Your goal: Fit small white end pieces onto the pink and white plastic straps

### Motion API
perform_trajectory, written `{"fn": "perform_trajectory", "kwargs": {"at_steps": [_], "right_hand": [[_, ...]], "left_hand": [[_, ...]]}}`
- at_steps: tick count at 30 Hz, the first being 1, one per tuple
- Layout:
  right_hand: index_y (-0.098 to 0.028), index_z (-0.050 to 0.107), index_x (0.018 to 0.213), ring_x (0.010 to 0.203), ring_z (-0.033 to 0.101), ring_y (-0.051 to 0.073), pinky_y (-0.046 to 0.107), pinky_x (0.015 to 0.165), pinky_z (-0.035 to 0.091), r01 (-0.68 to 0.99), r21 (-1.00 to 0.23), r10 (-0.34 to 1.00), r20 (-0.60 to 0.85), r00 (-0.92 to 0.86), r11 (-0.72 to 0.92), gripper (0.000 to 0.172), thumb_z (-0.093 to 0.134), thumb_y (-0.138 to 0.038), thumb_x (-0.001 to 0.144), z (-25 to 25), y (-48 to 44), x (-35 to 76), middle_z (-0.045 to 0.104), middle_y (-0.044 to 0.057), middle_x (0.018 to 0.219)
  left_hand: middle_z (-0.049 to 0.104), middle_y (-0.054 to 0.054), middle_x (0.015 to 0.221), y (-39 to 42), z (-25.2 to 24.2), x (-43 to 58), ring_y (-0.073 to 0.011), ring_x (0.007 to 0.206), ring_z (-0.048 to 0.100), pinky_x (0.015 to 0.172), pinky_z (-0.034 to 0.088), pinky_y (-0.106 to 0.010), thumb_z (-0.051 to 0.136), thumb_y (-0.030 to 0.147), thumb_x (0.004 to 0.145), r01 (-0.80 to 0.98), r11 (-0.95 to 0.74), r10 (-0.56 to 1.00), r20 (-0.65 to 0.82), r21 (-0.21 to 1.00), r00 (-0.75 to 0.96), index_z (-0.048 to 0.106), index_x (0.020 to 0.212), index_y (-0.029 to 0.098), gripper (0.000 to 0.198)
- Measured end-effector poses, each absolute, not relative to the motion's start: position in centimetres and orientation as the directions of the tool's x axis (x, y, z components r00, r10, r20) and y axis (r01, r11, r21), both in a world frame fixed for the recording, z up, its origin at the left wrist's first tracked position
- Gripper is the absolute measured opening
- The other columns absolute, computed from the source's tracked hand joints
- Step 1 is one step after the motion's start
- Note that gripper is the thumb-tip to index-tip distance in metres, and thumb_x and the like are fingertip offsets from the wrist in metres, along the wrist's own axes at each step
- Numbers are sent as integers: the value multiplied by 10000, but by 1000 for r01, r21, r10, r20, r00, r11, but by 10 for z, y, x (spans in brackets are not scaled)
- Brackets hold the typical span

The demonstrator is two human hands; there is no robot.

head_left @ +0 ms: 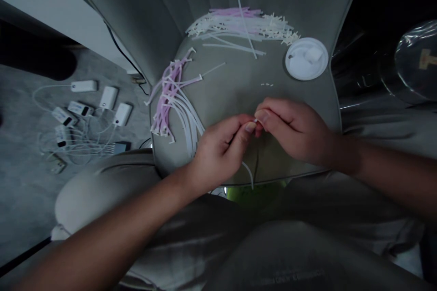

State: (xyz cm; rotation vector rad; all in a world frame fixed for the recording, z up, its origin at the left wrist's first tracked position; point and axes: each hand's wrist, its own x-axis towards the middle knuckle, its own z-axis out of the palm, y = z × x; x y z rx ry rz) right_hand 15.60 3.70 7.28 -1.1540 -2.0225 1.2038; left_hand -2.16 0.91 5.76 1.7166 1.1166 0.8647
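Above the grey chair seat (290, 100), my left hand (221, 148) pinches a thin, whitish flexible tube (250, 173), whose tail curves out below the palm. My right hand (292, 129) meets it fingertip to fingertip, closed on a tiny white piece (255, 120) at the tube's end; the fingers hide most of it. A few small white bits (266, 84) lie just beyond my hands. To the left is a bundle of pink and white tubes (174, 93) with small white end fittings, partly behind my left hand.
More white and pink tubes (239, 25) lie along the backrest, one long tube (244, 18) across them. A round white dish (306, 76) holding white pieces stands at the right. White power banks (108, 97) with cables lie on the floor at left. A clear container (416, 63) is at far right.
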Motion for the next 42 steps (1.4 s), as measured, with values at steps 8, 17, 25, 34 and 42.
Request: {"fn": "perform_trajectory", "kwargs": {"at_steps": [8, 17, 25, 34, 42], "right_hand": [[-171, 537, 731, 651, 514, 100, 252, 612, 360, 444, -856, 875, 21, -484, 266, 316, 406, -294, 991, 74, 35, 154, 581, -8, 676], [-184, 500, 744, 664, 476, 118, 276, 648, 337, 509, -738, 857, 182, -482, 443, 296, 382, -289, 995, 65, 31, 152, 532, 7, 686], [-194, 444, 703, 621, 412, 121, 290, 623, 293, 549, -658, 813, 173, -556, 516, 265, 413, -230, 963, 71, 40, 152, 481, -2, 651], [-189, 472, 706, 643, 470, 115, 278, 642, 331, 539, -704, 832, 136, -537, 463, 320, 374, -281, 997, 76, 42, 156, 519, -2, 665], [-185, 517, 690, 640, 499, 113, 278, 645, 366, 501, -765, 840, 94, -534, 404, 351, 390, -294, 999, 81, 40, 156, 550, 2, 655]], "left_hand": [[597, 24, 683, 11, 61, -22, -74, 602, 519, 591, 421, -195, 466, 279, 973, 373, -240, 931, 103, 896, 351, 624, 837, 167, 238], [562, 23, 634, 10, 63, -21, -86, 560, 476, 553, 401, -216, 465, 289, 967, 468, -280, 937, 133, 838, 322, 620, 810, 172, 250], [527, 28, 592, 14, 69, -24, -82, 522, 441, 519, 344, -225, 475, 252, 953, 564, -322, 929, 138, 761, 344, 618, 772, 163, 247], [619, 14, 607, 20, 79, -30, -105, 523, 531, 525, 359, -237, 488, 281, 953, 663, -399, 906, 160, 634, 393, 688, 929, 192, 219], [707, -17, 769, 13, 75, -33, -122, 635, 622, 595, 430, -248, 550, 273, 930, 689, -441, 898, 283, 576, 338, 685, 1042, 184, 196]]}}
